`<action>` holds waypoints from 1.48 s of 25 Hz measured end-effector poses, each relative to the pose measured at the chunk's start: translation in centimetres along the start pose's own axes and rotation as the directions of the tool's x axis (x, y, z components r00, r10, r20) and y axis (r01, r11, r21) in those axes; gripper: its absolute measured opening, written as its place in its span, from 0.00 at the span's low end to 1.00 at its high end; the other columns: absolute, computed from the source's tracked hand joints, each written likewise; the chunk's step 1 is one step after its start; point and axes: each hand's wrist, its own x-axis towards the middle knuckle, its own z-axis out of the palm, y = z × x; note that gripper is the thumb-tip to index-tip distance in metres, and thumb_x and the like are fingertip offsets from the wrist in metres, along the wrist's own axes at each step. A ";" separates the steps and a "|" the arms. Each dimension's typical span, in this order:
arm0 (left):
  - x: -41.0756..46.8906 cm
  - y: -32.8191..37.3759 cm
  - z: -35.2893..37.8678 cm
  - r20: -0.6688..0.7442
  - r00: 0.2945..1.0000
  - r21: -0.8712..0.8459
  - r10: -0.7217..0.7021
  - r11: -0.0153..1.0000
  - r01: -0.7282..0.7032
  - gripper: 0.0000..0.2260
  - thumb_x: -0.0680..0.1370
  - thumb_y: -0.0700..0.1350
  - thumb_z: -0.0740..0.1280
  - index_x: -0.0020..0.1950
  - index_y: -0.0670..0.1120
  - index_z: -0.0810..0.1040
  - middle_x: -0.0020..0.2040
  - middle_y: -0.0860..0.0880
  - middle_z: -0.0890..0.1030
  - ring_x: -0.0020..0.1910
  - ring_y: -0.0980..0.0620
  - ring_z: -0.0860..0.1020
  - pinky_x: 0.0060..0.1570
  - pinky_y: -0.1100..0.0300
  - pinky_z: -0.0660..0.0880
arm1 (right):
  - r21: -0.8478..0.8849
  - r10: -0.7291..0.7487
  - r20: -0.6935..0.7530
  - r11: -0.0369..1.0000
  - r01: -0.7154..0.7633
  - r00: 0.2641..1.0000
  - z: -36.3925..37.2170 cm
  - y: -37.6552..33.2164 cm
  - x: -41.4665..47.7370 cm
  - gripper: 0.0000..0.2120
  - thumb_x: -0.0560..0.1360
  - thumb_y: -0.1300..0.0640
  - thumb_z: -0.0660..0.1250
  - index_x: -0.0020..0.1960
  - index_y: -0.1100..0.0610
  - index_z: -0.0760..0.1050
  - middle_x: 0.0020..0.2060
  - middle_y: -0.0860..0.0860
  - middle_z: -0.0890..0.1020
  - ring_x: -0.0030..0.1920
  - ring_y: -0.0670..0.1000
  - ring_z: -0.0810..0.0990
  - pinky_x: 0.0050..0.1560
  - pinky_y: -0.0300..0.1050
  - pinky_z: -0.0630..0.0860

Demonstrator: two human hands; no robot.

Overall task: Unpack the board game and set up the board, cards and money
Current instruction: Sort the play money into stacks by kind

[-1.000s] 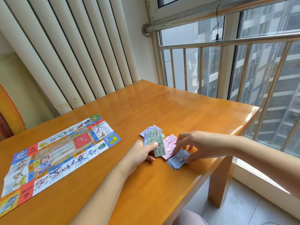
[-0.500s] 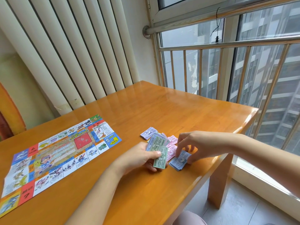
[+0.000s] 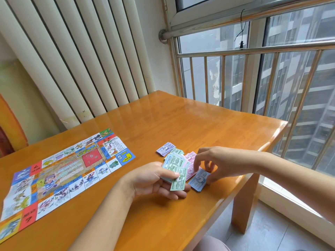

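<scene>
- So, the left hand [image 3: 154, 180] is low over the near part of the wooden table [image 3: 181, 124]. Its thumb is clamped down on a loose fan of green notes [image 3: 176, 169] and its fingers curl underneath them. One note reads 2000, and a few pale blue ones peek out from behind the green.
- The right hand [image 3: 215, 160] comes in from the right with the wrist raised, fingers bent and pointing down over the money lying on the table. The thumb tip is right at the edge of the blue 500 stack [image 3: 198, 181], and the fingertips are above the pink notes [image 3: 191, 159]. Honestly can't tell if it's pinching anything or just hovering.
- That blue 500 stack lies near the table's front edge, just beside the left hand's fingertips.
- The pink notes lie between the two hands, partly hidden behind the green fan.
- The purple stack [image 3: 165, 149] sits farther back on the table on its own, with neither hand touching it.
- The game board [image 3: 63, 171] is a thin paper sheet with cartoon creatures round the border and a red square near the middle. It's spread flat on the left side of the table, well apart from the money.
- Behind the table there are cream vertical blinds [image 3: 81, 51] on the left and a metal window railing [image 3: 253, 78] on the right, with apartment blocks outside.
</scene>
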 end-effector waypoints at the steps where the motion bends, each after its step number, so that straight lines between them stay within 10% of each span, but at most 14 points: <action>1: -0.1 0.0 -0.1 -0.007 1.000 0.015 -0.003 1.000 0.003 0.09 0.80 0.37 0.59 0.59 0.36 0.71 0.52 0.35 0.82 0.44 0.42 0.83 0.42 0.55 0.81 | 0.016 0.014 -0.017 1.000 -0.013 1.000 0.0 0.2 0.2 0.16 0.72 0.50 0.72 0.58 0.44 0.74 0.51 0.39 0.71 0.48 0.39 0.77 0.48 0.37 0.76; 12: 1.8 -0.5 -0.7 -0.346 0.928 -0.065 0.136 0.984 -0.169 0.07 0.81 0.36 0.57 0.55 0.37 0.74 0.44 0.38 0.82 0.35 0.48 0.83 0.32 0.62 0.79 | 0.024 0.051 -0.017 0.998 -0.051 0.999 -0.4 1.5 5.5 0.21 0.65 0.43 0.76 0.56 0.42 0.77 0.56 0.45 0.72 0.55 0.45 0.73 0.53 0.43 0.75; 29: 1.7 -0.3 -1.3 -0.280 0.960 -0.335 0.003 0.937 -0.101 0.08 0.80 0.34 0.58 0.57 0.33 0.72 0.52 0.32 0.80 0.50 0.38 0.82 0.45 0.52 0.80 | 0.055 0.001 -0.009 0.998 -0.001 1.000 -0.5 2.4 5.9 0.14 0.67 0.46 0.76 0.50 0.41 0.78 0.60 0.43 0.75 0.58 0.43 0.73 0.58 0.46 0.74; 37: 0.7 0.1 -2.3 -0.224 0.973 -0.359 -0.055 0.933 -0.030 0.08 0.80 0.35 0.56 0.55 0.32 0.71 0.53 0.27 0.78 0.55 0.29 0.77 0.47 0.46 0.78 | 0.034 0.007 -0.011 0.999 -0.007 1.000 -0.9 2.0 5.7 0.16 0.70 0.52 0.75 0.57 0.47 0.79 0.50 0.41 0.75 0.45 0.33 0.74 0.44 0.29 0.71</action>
